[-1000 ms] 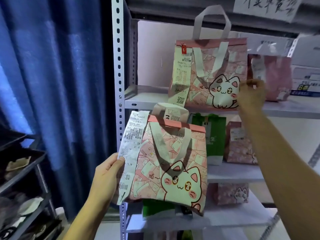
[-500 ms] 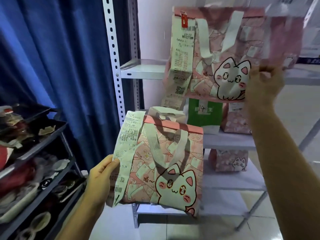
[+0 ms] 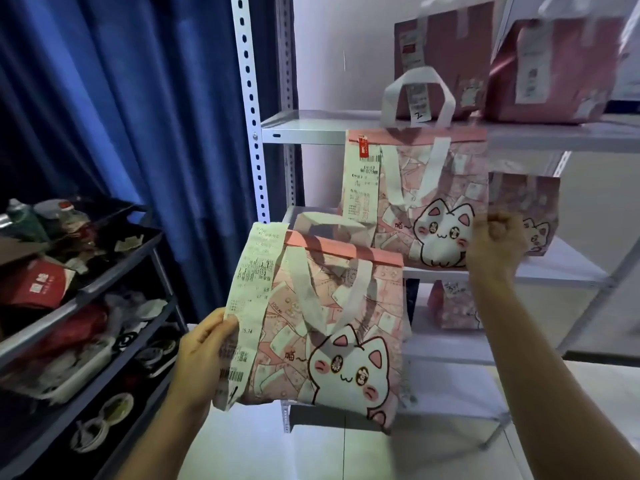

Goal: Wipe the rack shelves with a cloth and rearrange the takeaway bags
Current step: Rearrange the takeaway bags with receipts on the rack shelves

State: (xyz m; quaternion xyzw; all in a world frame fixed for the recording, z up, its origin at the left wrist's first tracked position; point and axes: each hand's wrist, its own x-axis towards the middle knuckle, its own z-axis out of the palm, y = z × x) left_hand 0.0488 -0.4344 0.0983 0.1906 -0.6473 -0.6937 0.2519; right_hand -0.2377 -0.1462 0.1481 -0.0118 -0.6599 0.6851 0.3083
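Bare forearms, no sleeves; left hand (image 3: 204,355), right hand (image 3: 495,244).

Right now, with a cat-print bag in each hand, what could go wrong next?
1. The left hand pinches the near bag by its side edge, over the hanging receipt; the receipt could tear or the bag slip.
2. The right hand grips the far bag by one edge, so it may tilt.
3. The far bag hangs close to the middle shelf and could catch its front edge.
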